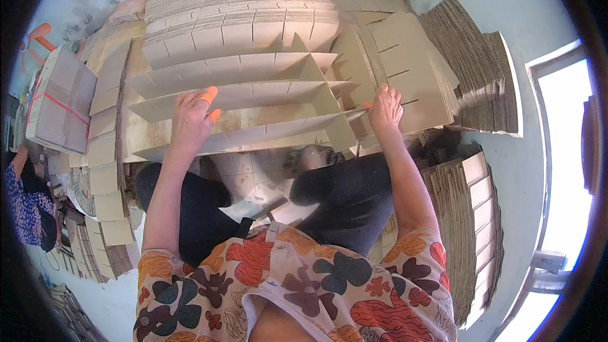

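Note:
Long slotted cardboard strips stand on edge in rows in front of me, among them a middle strip (253,95) and a front strip (266,132). A cross strip (315,71) passes through them toward their right ends. Over the left part of these rows is my left hand (192,120), thumb and forefinger apart, with orange covers on those fingertips. My right hand (386,111) has its fingers curled and closed at the right end of the front strip, beside a pile of flat slotted sheets (405,57). Its fingers partly hide what they grip.
Stacked slotted cardboard (240,25) fills the far side of the table. More stacks stand at the right wall (472,69) and low right (462,228). At left are a taped carton (60,101) and overlapping strips (104,152). Another person's patterned sleeve (28,206) shows far left.

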`<state>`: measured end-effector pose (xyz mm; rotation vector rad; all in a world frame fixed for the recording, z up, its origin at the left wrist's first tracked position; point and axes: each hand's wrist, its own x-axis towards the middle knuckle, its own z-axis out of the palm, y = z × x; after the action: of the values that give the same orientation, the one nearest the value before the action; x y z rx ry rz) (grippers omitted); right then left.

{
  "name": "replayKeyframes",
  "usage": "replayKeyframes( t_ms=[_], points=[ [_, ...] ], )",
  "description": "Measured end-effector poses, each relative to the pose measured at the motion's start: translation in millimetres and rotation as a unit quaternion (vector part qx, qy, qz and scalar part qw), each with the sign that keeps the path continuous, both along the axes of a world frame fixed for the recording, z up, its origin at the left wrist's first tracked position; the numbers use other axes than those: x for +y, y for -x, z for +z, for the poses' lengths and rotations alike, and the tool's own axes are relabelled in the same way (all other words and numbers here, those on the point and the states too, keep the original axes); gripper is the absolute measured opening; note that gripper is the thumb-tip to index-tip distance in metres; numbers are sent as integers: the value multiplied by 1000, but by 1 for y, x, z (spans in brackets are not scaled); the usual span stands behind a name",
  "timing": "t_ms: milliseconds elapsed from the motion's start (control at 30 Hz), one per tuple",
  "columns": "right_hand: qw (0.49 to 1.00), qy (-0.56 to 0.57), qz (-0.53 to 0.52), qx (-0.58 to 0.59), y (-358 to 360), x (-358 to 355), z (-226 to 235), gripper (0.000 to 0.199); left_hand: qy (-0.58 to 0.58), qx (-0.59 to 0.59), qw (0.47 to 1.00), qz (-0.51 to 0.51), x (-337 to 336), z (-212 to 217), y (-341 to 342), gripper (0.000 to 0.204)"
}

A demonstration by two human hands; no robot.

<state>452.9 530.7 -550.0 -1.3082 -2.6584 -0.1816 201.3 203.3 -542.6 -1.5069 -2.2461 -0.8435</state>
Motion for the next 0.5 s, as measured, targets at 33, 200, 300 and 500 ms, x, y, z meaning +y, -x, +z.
replayKeyframes(
  t_ms=[33,200,300,500],
  points=[
    [1000,16,1,15,1,0,-1,48,5,-4,1000,-5,0,0,-2,43],
    [979,144,-21,145,-6,13,-22,44,15,-73,997,-38,1,5,-15,39],
    [990,109,-41,86,-6,9,-12,41,24,-100,994,-29,0,4,-22,38],
    [970,24,17,242,-17,33,-15,45,27,-101,991,-86,-2,6,-33,41]
  ],
)
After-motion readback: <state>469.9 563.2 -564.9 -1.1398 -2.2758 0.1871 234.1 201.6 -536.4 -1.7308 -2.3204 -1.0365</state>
